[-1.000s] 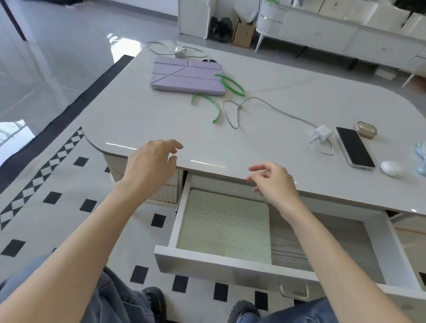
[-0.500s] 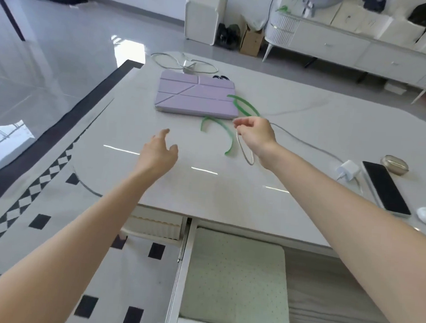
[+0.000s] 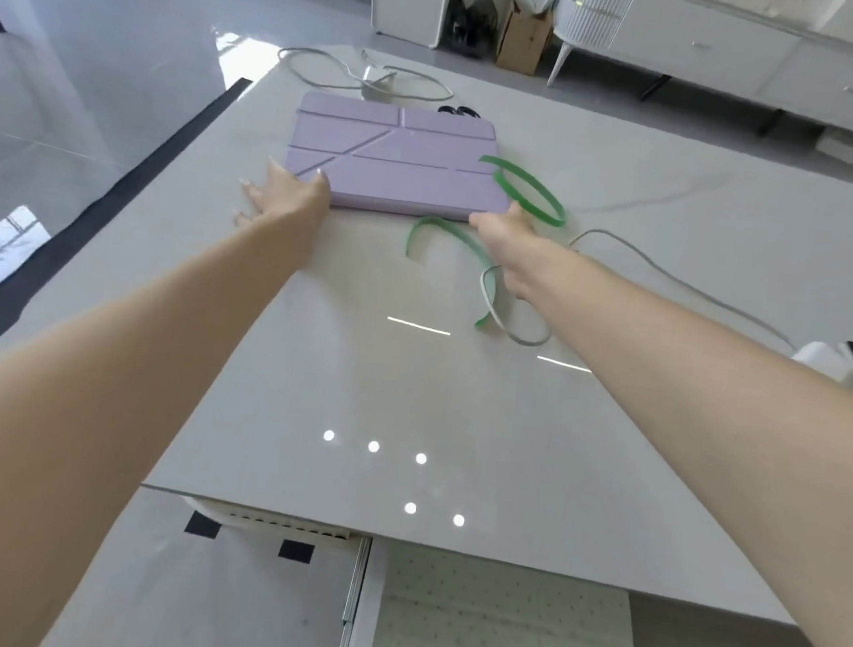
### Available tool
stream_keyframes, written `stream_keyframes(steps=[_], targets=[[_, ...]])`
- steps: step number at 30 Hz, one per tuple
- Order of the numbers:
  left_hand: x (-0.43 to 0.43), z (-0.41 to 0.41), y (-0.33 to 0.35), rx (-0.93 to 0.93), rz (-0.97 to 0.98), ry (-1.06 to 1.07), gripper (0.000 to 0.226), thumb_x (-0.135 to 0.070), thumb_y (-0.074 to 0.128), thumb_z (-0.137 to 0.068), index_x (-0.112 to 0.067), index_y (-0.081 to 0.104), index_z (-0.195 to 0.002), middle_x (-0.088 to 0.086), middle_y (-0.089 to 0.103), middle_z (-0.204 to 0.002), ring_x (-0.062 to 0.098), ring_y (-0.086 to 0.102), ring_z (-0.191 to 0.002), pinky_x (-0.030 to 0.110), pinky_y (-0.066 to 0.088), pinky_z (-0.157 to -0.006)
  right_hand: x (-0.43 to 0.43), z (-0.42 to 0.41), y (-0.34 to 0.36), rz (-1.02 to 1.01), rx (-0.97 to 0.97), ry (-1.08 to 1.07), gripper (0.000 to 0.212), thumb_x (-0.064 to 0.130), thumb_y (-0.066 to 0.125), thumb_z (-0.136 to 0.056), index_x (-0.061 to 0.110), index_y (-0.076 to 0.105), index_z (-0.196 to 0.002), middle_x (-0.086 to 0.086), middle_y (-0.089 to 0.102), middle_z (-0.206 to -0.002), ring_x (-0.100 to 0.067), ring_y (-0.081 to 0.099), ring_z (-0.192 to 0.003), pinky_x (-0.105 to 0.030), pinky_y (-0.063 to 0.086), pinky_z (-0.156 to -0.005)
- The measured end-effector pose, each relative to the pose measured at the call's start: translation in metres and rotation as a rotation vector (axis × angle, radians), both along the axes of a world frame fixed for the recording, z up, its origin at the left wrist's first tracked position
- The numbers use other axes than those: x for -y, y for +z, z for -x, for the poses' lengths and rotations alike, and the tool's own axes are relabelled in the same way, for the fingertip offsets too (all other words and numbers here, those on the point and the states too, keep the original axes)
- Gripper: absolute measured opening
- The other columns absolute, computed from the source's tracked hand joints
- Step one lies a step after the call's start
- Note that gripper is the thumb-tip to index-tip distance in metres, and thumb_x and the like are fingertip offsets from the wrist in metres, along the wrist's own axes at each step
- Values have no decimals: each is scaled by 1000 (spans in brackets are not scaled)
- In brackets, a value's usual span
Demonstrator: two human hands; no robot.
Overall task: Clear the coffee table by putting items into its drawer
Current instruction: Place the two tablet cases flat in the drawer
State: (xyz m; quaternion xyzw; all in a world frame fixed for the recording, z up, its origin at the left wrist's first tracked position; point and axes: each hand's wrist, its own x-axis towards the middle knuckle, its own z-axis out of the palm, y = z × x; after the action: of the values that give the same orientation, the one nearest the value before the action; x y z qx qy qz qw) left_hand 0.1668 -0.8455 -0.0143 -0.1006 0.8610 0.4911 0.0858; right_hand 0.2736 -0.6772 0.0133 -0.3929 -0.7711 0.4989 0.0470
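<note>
Your left hand [image 3: 285, 196] is spread flat on the table with the thumb side touching the near-left corner of the lilac folio tablet case [image 3: 394, 163]; the fingers are apart and nothing is clamped yet. Your right hand [image 3: 505, 234] reaches the near-right corner of the same case, but its fingers are hidden behind the knuckles, so you cannot tell from here whether they have closed on the edge. Both hands bracket the near edge, most likely because a wide, flat case lying flush on a glossy top is easier to lift from two corners than from one.

Just beside your right hand, a green band [image 3: 526, 190] loops over the case's right corner, and a second green strip [image 3: 442, 234] curls under your wrist. A grey cable [image 3: 641, 257] trails from that wrist toward a white charger [image 3: 823, 358] at the right edge. These could snag as the case comes up, so clear the loop off the corner first.

Beyond the case lies another coil of grey cable [image 3: 368, 78]. Back toward you, past the table's near edge, the drawer [image 3: 360, 611] stands open with a pale dotted liner [image 3: 505, 634] on its floor, ready to take the case.
</note>
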Motion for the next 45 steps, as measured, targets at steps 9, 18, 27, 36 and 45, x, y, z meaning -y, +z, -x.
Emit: stream_keyframes(steps=[9, 18, 27, 36, 45], targets=[[25, -1, 5, 80, -439, 93, 63, -39, 58, -92, -13, 37, -144, 2, 47, -138, 24, 50, -121, 38, 38, -106, -24, -3, 31, 352, -204, -172, 14, 17, 57, -91, 22, 52, -79, 4, 59, -103, -9, 51, -76, -16, 41, -57], [40, -20, 37, 200, -678, 215, 31, -28, 53, -96, -22, 57, -127, -10, 57, -103, 8, 57, -102, 18, 46, -84, 28, -1, 38, 342, -167, -93, 14, 9, 49, -96, 10, 61, -103, -3, 54, -104, -16, 51, -90, -21, 46, -70], [58, -46, 51, 217, -828, 106, 28, -20, 53, -91, -23, 58, -119, -14, 65, -96, -4, 62, -87, 22, 34, -94, 22, -36, 59, 393, -214, -63, 9, 17, 50, -99, 14, 59, -100, 1, 60, -97, -14, 58, -84, -10, 37, -50], [73, -116, 94, 246, -1012, 68, 11, -4, 55, -91, -12, 55, -83, 1, 58, -80, 10, 61, -77, 22, 54, -84, 37, -108, 96, 553, -407, -170, 22, 8, 46, -100, 0, 52, -120, -16, 61, -99, -24, 62, -69, -32, 54, -58], [112, -207, 132, 381, -1002, -47, 17, -2, 58, -84, -3, 56, -101, 15, 60, -101, 27, 64, -88, 34, 59, -77, 57, -228, 116, 811, -551, -144, 14, 5, 42, -101, -1, 54, -96, -18, 62, -87, -29, 65, -74, -39, 59, -65]])
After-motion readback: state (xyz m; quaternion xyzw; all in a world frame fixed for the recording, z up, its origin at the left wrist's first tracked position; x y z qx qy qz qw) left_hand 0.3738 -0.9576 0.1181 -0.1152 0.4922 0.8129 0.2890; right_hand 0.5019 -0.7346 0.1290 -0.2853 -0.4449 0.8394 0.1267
